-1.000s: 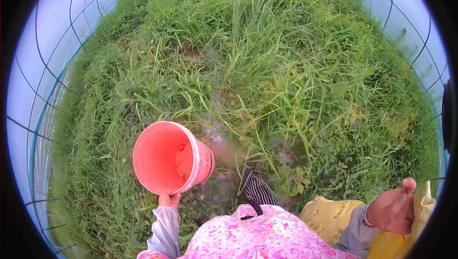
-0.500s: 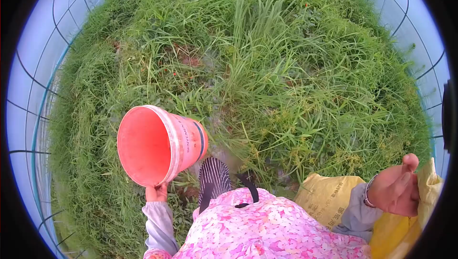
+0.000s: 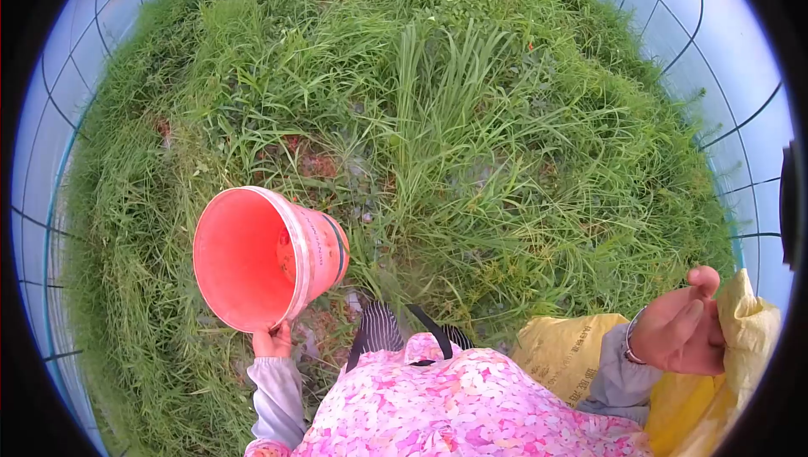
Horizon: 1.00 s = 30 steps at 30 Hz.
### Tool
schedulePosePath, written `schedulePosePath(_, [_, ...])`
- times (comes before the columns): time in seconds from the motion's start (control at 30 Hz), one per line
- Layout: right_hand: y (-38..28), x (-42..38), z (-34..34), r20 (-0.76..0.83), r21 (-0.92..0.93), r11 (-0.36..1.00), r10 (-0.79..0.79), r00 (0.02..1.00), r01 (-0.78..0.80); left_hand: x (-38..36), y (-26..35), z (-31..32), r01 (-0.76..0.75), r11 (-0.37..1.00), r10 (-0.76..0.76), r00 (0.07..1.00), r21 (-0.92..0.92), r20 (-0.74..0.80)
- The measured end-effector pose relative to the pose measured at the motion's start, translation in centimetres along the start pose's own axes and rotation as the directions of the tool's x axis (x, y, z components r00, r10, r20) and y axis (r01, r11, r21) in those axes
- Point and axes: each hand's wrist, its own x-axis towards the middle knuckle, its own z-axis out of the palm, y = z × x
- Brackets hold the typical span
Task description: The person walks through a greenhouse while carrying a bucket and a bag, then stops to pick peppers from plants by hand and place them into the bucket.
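At the lower left, my left hand (image 3: pixel 273 341) is closed on the rim of a red plastic bucket (image 3: pixel 320 247). The bucket is tilted, its mouth facing left and up towards me; some dirt specks show on its inner bottom. On the far right, my right hand (image 3: pixel 677 331), a bracelet at its wrist, grips the edge of a yellow woven sack (image 3: pixel 752 326). Part of its fingers is hidden by the sack. The sack's printed side (image 3: pixel 560 352) shows left of my right forearm.
Tall green grass and weeds (image 3: pixel 471 137) cover the ground ahead, with patches of reddish soil (image 3: pixel 318 164). Pale plastic sheeting (image 3: pixel 732 61) on dark hoops curves along both sides. My striped trouser leg (image 3: pixel 380 326) shows below a pink floral garment (image 3: pixel 454 406).
The view has shifted slightly forward over the grass. The bucket has turned a little more towards me, showing its inner bottom. A second striped leg has come into sight.
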Motion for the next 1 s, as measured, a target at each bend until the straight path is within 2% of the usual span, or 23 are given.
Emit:
schedulePosePath(0.13, [0.8,1.4,3.4,-0.036,-0.047,0.999,0.007,0.999,-0.008,3.4,3.8,4.9,0.058,0.998,-0.058,0.998,-0.012,0.01])
schedulePosePath(0.3, [3.0,2.1,7.4,-0.01,-0.11,0.993,-0.034,0.999,0.032,6.8,5.7,10.3,0.04,0.999,-0.039,0.997,-0.01,0.061])
schedulePosePath(0.37, [4.5,1.5,9.4,-0.046,-0.136,0.99,-0.048,0.998,0.041,8.8,6.6,12.5,0.027,1.0,-0.027,0.997,-0.001,0.078])
schedulePosePath(0.47, [8.4,-0.2,12.3,-0.096,-0.163,0.984,-0.083,0.992,0.067,11.3,7.4,16.4,-0.003,1.0,0.004,0.996,-0.009,0.092])
schedulePosePath(0.5, [9.8,-0.5,13.2,-0.076,-0.166,0.984,-0.079,0.994,0.065,12.0,7.4,17.8,-0.003,1.0,0.003,0.998,-0.012,0.067])
schedulePosePath(0.6, [16.2,-2.4,15.1,-0.01,-0.328,0.941,-0.093,0.996,0.085,15.0,7.0,23.0,0.003,1.0,-0.003,1.0,-0.008,0.03])
schedulePosePath(0.67, [20.3,-3.5,17.7,-0.022,-0.334,0.942,-0.054,0.998,0.043,18.6,6.7,27.2,0.004,1.0,-0.004,1.0,0.007,0.006])
schedulePosePath(0.7, [21.5,-3.4,19.6,-0.052,-0.261,0.965,-0.009,0.999,-0.005,22.0,6.3,28.9,0.006,1.0,-0.006,1.0,0.016,-0.015])
schedulePosePath(0.73, [22.6,-2.7,20.7,-0.044,-0.228,0.973,0.025,0.999,-0.034,22.3,6.8,30.8,0.015,0.999,-0.012,0.998,0.042,-0.054])
schedulePosePath(0.77, [23.7,-2.1,21.7,-0.037,-0.195,0.979,0.058,0.998,-0.064,22.2,7.0,33.7,-0.007,1.0,0.008,1.0,0.023,-0.022])
schedulePosePath(0.87, [29.0,2.0,25.4,-0.032,-0.175,0.984,0.036,0.999,-0.041,25.3,7.7,40.0,0.027,0.999,-0.025,0.997,0.023,-0.071])
schedulePosePath(0.9, [30.3,3.0,27.1,-0.068,-0.175,0.982,0.057,0.996,-0.068,26.1,7.6,41.4,-0.008,1.0,0.01,0.996,0.028,-0.087])
schedulePosePath(0.93, [31.7,2.9,28.1,-0.022,-0.354,0.935,-0.007,1.0,-0.001,26.4,7.8,42.7,-0.017,0.999,0.02,0.995,0.028,-0.093])
schedulePosePath(1.0, [34.5,2.7,30.1,0.07,-0.665,0.732,-0.136,0.988,0.148,26.9,8.2,44.9,-0.037,0.999,0.039,0.993,0.017,-0.111])
